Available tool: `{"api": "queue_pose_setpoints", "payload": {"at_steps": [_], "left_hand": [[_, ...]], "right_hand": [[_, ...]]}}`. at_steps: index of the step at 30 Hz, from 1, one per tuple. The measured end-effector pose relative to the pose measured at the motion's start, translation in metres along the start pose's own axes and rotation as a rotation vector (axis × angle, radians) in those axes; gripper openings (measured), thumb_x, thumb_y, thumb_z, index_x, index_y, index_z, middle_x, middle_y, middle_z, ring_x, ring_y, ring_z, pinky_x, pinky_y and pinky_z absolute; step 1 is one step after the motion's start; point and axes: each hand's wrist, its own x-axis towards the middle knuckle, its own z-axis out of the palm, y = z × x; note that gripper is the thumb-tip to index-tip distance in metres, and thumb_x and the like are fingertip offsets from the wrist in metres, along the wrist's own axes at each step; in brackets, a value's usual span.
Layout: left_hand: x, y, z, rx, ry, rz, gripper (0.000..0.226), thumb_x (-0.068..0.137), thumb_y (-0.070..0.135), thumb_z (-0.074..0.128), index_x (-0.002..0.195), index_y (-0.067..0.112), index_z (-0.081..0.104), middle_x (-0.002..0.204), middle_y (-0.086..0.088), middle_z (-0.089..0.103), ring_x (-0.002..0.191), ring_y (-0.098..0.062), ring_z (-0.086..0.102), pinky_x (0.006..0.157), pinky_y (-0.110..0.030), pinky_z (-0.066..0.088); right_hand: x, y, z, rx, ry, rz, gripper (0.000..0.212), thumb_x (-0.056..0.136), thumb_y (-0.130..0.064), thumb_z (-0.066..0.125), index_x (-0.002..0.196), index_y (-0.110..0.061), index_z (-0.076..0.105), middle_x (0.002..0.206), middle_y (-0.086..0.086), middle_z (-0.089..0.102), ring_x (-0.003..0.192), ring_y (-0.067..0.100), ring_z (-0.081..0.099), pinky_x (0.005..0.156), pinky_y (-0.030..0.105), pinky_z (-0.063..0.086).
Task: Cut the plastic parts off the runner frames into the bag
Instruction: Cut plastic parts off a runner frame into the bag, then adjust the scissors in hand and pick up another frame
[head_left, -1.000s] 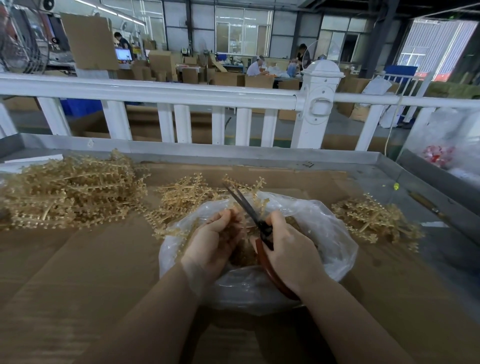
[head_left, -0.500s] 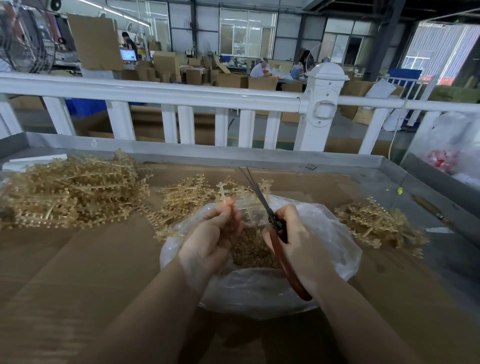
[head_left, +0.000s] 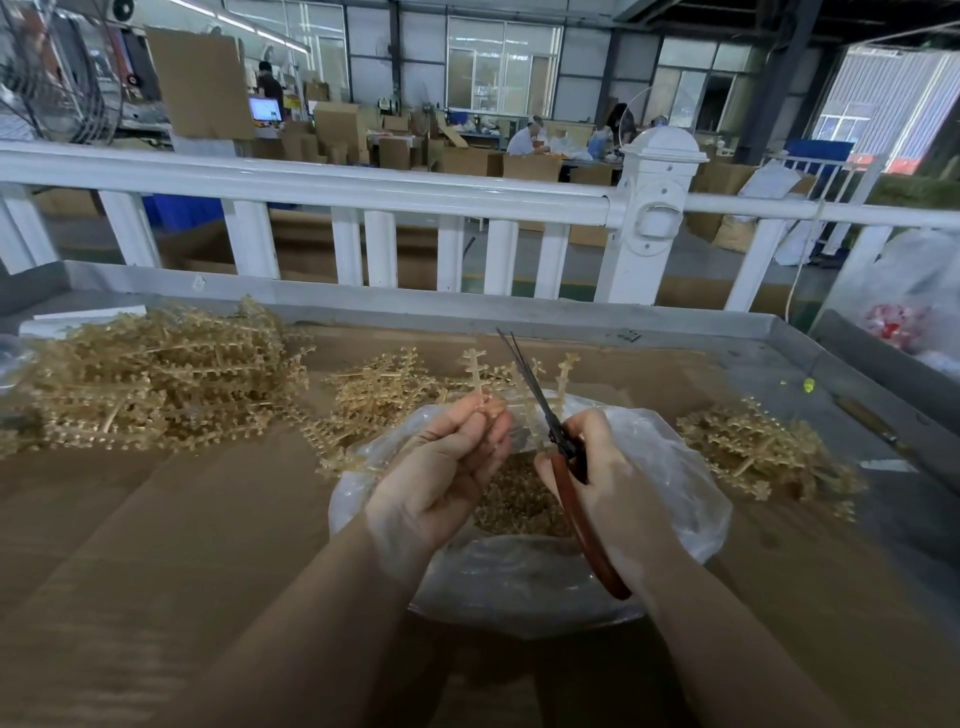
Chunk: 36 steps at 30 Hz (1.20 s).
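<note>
Golden plastic runner frame (head_left: 511, 387) is now standing higher above the clear bag (head_left: 670, 467) on the worktop (head_left: 156, 519) than a second ago. My left hand (head_left: 441, 478) is pinching its stem. My right hand (head_left: 608, 483) is gripping the scissors (head_left: 558, 441), blades nearly closed, now pointing steeper upward through the frame's branches.

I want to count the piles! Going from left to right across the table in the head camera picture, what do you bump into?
Big pile of runner frames → smaller pile of frames → left hand holding a frame → scissors in the right hand, over the bag → another pile of frames.
</note>
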Motion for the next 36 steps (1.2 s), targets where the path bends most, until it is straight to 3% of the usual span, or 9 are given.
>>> {"api": "queue_pose_setpoints", "payload": {"at_steps": [4,8,13,15,18,21,25,29,36], "left_hand": [[-0.002,0.0,0.0,-0.02,-0.031,-0.006,0.025,0.079,-0.004,0.052,0.096,0.004,0.068,0.091,-0.013,0.074,0.078,-0.019,0.073,0.06,-0.028,0.059],[-0.002,-0.001,0.001,-0.022,-0.035,-0.006,0.025,0.086,-0.005,0.049,0.096,0.006,0.069,0.092,-0.012,0.075,0.078,-0.019,0.073,0.06,-0.029,0.059],[-0.004,-0.002,0.002,-0.012,-0.048,-0.011,0.031,0.081,-0.004,0.051,0.075,0.01,0.079,0.091,-0.013,0.075,0.078,-0.019,0.073,0.061,-0.029,0.059],[-0.005,-0.002,0.003,-0.024,-0.048,-0.007,0.028,0.08,-0.004,0.052,0.082,0.007,0.077,0.089,-0.014,0.074,0.077,-0.019,0.073,0.058,-0.027,0.059],[-0.003,-0.002,0.001,-0.056,-0.021,0.003,0.024,0.084,-0.007,0.049,0.096,0.003,0.067,0.084,-0.018,0.073,0.074,-0.021,0.073,0.056,-0.026,0.058],[-0.001,0.0,-0.001,-0.049,0.005,0.009,0.019,0.086,-0.003,0.051,0.097,0.003,0.065,0.079,-0.017,0.072,0.069,-0.019,0.072,0.057,-0.026,0.059],[-0.001,-0.002,-0.002,0.045,0.11,0.022,0.014,0.082,0.005,0.06,0.091,0.012,0.067,0.065,-0.002,0.068,0.054,-0.008,0.064,0.049,-0.019,0.053],[-0.003,-0.004,-0.001,0.005,0.158,0.03,0.013,0.085,0.004,0.058,0.093,0.01,0.066,0.06,0.0,0.066,0.048,-0.005,0.061,0.044,-0.016,0.05],[-0.007,-0.003,0.004,-0.027,0.15,0.026,0.014,0.089,0.002,0.054,0.095,0.01,0.063,0.061,-0.003,0.066,0.047,-0.006,0.062,0.045,-0.016,0.051]], "right_hand": [[0.001,0.001,0.0,-0.008,0.002,0.006,0.017,0.093,-0.027,0.058,0.102,-0.021,0.045,0.078,-0.009,0.059,0.074,0.006,0.059,0.066,0.021,0.045],[0.001,0.001,-0.001,-0.011,-0.001,0.014,0.018,0.093,-0.027,0.058,0.103,-0.021,0.045,0.082,-0.01,0.061,0.076,0.003,0.059,0.064,0.012,0.043],[0.001,0.001,-0.001,0.011,-0.003,0.024,0.018,0.093,-0.027,0.058,0.103,-0.02,0.045,0.081,-0.011,0.06,0.077,0.004,0.059,0.064,0.014,0.042],[0.002,0.002,0.0,0.018,0.001,0.024,0.017,0.093,-0.027,0.058,0.103,-0.02,0.046,0.079,-0.01,0.059,0.075,0.006,0.059,0.063,0.016,0.041],[0.0,0.003,0.002,0.011,0.017,0.014,0.018,0.092,-0.03,0.059,0.102,-0.022,0.046,0.081,-0.01,0.061,0.075,0.005,0.06,0.065,0.016,0.042],[-0.003,0.003,0.005,-0.033,0.052,-0.018,0.019,0.091,-0.034,0.06,0.1,-0.026,0.045,0.08,-0.012,0.061,0.074,-0.001,0.059,0.063,0.012,0.043],[-0.008,0.003,0.008,-0.126,0.065,-0.069,0.02,0.09,-0.036,0.059,0.098,-0.028,0.043,0.081,-0.014,0.06,0.073,-0.003,0.056,0.063,0.008,0.042],[-0.011,0.002,0.008,-0.22,0.058,-0.107,0.022,0.09,-0.038,0.059,0.097,-0.029,0.04,0.077,-0.017,0.054,0.07,-0.011,0.048,0.066,-0.001,0.036],[-0.009,0.003,0.009,-0.15,0.101,-0.088,0.02,0.09,-0.038,0.059,0.097,-0.029,0.042,0.078,-0.013,0.059,0.071,-0.002,0.055,0.061,0.007,0.039]]}}
